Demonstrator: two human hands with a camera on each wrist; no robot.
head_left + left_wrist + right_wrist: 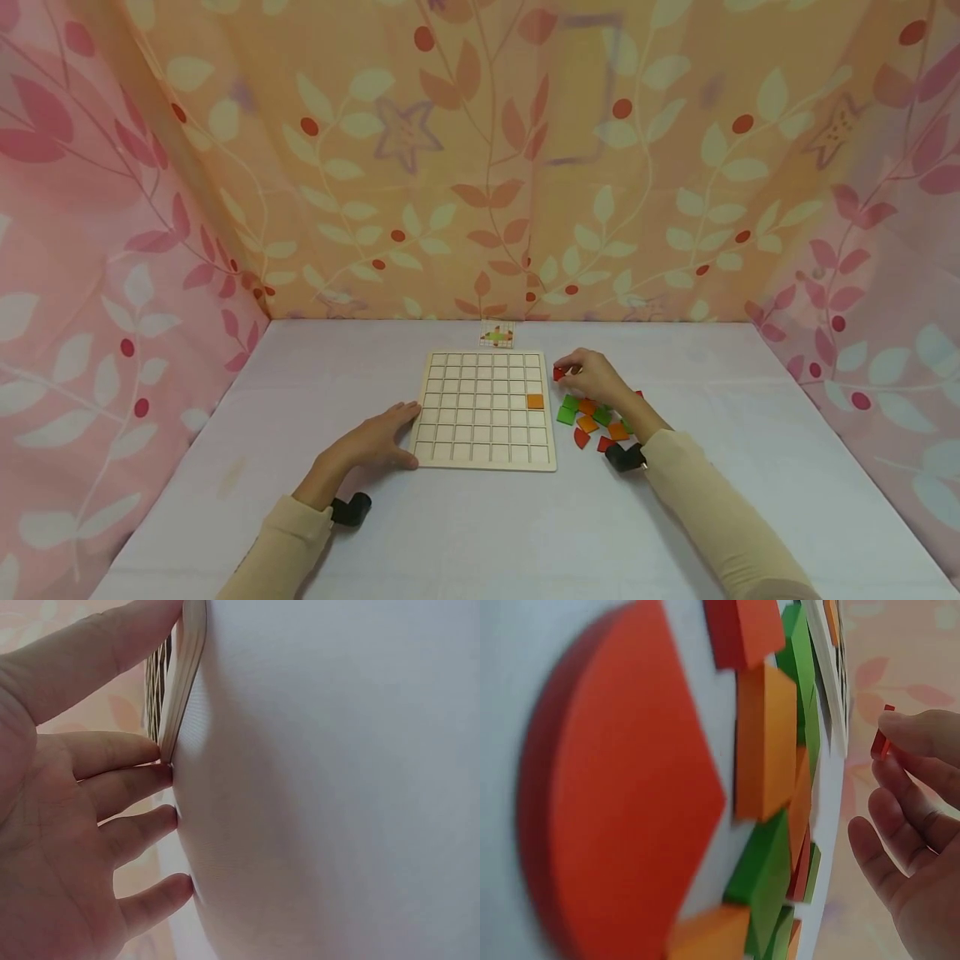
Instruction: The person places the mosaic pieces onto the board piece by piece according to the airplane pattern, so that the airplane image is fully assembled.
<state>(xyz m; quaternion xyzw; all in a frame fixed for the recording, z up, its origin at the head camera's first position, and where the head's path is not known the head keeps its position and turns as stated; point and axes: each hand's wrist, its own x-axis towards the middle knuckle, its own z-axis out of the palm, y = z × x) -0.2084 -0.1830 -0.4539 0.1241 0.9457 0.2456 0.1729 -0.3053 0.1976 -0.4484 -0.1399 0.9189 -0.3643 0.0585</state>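
A pale wooden board (453,417) with a grid of square cells lies flat on the table. One orange square tile (535,402) sits in a cell of its right-hand column. With fairly straight, spread fingers, my left hand (371,437) touches the board's left edge, thumb near the front corner. My right hand (596,377) is just beyond the board's right edge, pinching a small red tile (883,735) between thumb and fingers. Below that hand lies a loose group of red, green and orange tiles, among them a red quarter-round tile (581,437) and a green tile (566,415).
Behind the board, a small card (497,335) with a coloured pattern on a grid stands near the back curtain (330,208). A white cloth covers the table (465,533). Patterned curtains rise on both sides.
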